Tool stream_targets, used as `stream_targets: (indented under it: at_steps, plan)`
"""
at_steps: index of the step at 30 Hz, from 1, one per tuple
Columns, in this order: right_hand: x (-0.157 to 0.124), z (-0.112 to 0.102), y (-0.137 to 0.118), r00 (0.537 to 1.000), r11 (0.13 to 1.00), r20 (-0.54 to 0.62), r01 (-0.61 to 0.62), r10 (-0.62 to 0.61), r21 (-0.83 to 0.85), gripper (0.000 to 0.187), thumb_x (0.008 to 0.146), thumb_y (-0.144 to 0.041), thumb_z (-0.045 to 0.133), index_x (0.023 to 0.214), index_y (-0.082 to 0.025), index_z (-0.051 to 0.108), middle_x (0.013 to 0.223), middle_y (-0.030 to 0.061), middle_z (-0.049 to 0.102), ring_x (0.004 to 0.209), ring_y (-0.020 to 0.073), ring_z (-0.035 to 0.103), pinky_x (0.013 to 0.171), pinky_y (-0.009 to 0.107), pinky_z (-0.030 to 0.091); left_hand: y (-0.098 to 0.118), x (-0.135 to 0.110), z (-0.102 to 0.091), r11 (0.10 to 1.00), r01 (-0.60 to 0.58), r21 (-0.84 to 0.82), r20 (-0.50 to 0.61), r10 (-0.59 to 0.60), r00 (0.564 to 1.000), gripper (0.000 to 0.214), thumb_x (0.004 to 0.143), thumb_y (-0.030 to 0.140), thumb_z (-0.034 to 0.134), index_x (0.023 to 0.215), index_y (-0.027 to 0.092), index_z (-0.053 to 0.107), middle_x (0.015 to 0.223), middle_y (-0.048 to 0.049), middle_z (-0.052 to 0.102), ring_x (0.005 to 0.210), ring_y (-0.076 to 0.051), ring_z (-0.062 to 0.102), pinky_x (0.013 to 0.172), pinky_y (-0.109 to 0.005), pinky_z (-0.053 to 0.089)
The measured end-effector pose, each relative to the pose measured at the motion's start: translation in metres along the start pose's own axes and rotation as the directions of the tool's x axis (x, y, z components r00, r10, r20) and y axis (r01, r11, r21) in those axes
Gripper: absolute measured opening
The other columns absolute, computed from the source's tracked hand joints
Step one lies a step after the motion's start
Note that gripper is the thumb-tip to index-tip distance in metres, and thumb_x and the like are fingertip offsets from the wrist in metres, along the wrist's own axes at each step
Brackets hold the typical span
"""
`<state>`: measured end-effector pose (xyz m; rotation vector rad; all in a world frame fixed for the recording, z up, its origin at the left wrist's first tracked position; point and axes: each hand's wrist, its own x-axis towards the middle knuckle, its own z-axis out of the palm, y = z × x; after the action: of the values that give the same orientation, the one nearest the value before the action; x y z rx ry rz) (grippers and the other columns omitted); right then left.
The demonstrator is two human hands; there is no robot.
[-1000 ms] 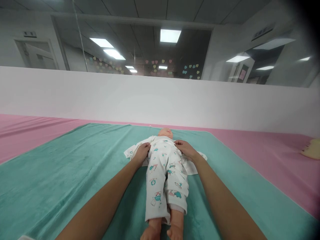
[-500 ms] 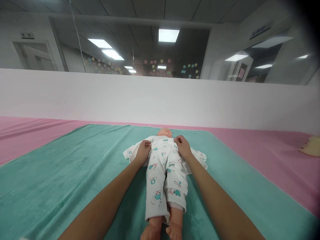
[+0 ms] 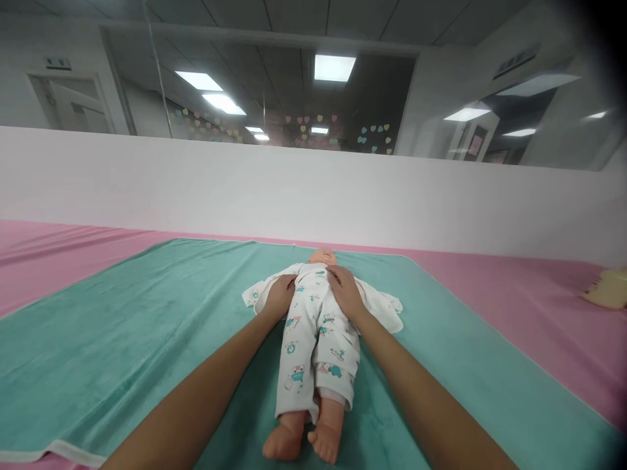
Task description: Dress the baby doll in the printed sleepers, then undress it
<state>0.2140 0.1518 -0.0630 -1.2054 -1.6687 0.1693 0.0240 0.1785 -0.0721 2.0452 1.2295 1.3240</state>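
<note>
A baby doll (image 3: 321, 256) lies on its back on a teal blanket (image 3: 147, 326), head away from me, bare feet toward me. It wears white printed trousers (image 3: 316, 339) and lies on an open white jacket (image 3: 379, 303). My left hand (image 3: 279, 294) grips the trousers' waistband at the doll's left side, fingers curled. My right hand (image 3: 343, 290) rests across the doll's belly on the waistband, fingers together and pressed on the cloth.
The teal blanket lies on a pink sheet (image 3: 514, 307). A low white wall (image 3: 313, 189) runs behind, with glass panes above it. A pale yellow object (image 3: 607, 287) sits at the far right edge on the pink sheet.
My right hand has slid from the doll's right side inward onto its belly. The doll's legs and feet now show more fully, shifted slightly left in view.
</note>
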Motion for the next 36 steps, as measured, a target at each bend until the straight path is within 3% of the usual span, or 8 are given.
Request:
stream_targets:
  at_steps: [4,7,14,18,22,26,31,36]
  plan:
    - [-0.051,-0.013,-0.036,0.951,0.968,0.247,0.222,-0.188,-0.120,0.038,0.086,-0.037,0.042,0.121,-0.024,0.049,0.137,0.0066,0.041,0.128,0.0235,0.030,0.107,0.048,0.018,0.008,-0.021,-0.004,0.999,0.035,-0.017,0.002,-0.035,0.999,0.027,0.082,0.023,0.042,0.098,0.021,0.064,0.104,-0.0047,0.063,0.098,-0.022,0.054,0.090,-0.032,0.038]
    - [-0.091,-0.033,-0.059,0.882,0.941,0.382,0.329,-0.274,-0.085,0.036,0.088,-0.033,0.040,0.123,-0.026,0.047,0.136,0.0058,0.043,0.128,0.0220,0.031,0.108,0.050,0.014,0.021,-0.053,-0.016,0.995,0.086,-0.042,0.032,-0.085,0.996,0.029,0.084,0.028,0.042,0.106,0.021,0.059,0.108,-0.0055,0.061,0.100,-0.021,0.054,0.089,-0.032,0.040]
    - [-0.125,-0.061,-0.081,0.756,0.872,0.455,0.479,-0.471,0.106,0.018,0.085,-0.032,0.048,0.097,-0.023,0.057,0.105,0.0026,0.061,0.101,0.0153,0.051,0.101,0.037,0.029,0.081,-0.157,-0.055,0.999,-0.028,0.037,0.204,0.020,0.979,0.019,0.081,0.030,0.052,0.098,0.026,0.059,0.116,-0.0038,0.053,0.111,-0.020,0.047,0.097,-0.033,0.037]
    - [-0.130,-0.055,-0.088,0.718,0.870,0.524,0.482,-0.458,0.100,0.019,0.084,-0.038,0.049,0.082,-0.020,0.058,0.080,0.0003,0.061,0.083,0.0135,0.051,0.085,0.032,0.035,0.097,-0.194,-0.056,0.982,0.058,0.180,0.192,-0.093,0.977,0.017,0.075,0.028,0.058,0.093,0.027,0.058,0.106,-0.0039,0.055,0.101,-0.021,0.051,0.087,-0.033,0.043]
    - [-0.131,-0.058,-0.088,0.713,0.897,0.590,0.440,-0.378,0.042,0.029,0.080,-0.046,0.053,0.071,-0.019,0.057,0.072,0.0000,0.059,0.078,0.0142,0.050,0.079,0.032,0.033,0.094,-0.217,-0.048,0.951,0.239,0.194,0.101,-0.262,0.960,0.015,0.074,0.032,0.058,0.085,0.024,0.053,0.080,-0.0011,0.057,0.076,-0.019,0.056,0.068,-0.030,0.046]
    - [-0.128,-0.063,-0.090,0.660,0.889,0.658,0.457,-0.363,0.032,0.033,0.079,-0.047,0.053,0.065,-0.019,0.058,0.071,0.0002,0.061,0.075,0.0145,0.049,0.074,0.032,0.032,0.094,-0.231,-0.042,0.942,0.304,0.144,0.130,-0.322,0.938,0.031,0.073,0.036,0.061,0.100,0.025,0.053,0.087,-0.0019,0.061,0.081,-0.021,0.058,0.072,-0.030,0.047]
    - [-0.125,-0.053,-0.092,0.679,0.872,0.672,0.479,-0.295,-0.101,0.026,0.073,-0.036,0.060,0.056,-0.017,0.056,0.059,0.0017,0.057,0.071,0.0165,0.047,0.069,0.034,0.030,0.103,-0.230,-0.039,0.925,0.370,0.085,0.126,-0.379,0.917,0.038,0.074,0.039,0.060,0.107,0.024,0.051,0.091,-0.0035,0.062,0.086,-0.022,0.059,0.079,-0.033,0.046]
    - [-0.122,-0.067,-0.094,0.654,0.951,0.695,0.260,-0.299,0.165,0.027,0.074,-0.036,0.057,0.056,-0.016,0.049,0.057,-0.0036,0.050,0.060,0.0093,0.043,0.061,0.026,0.032,0.105,-0.230,-0.029,0.935,0.349,0.064,0.050,-0.352,0.935,0.042,0.069,0.034,0.063,0.107,0.022,0.050,0.083,-0.0022,0.060,0.076,-0.019,0.058,0.068,-0.030,0.047]
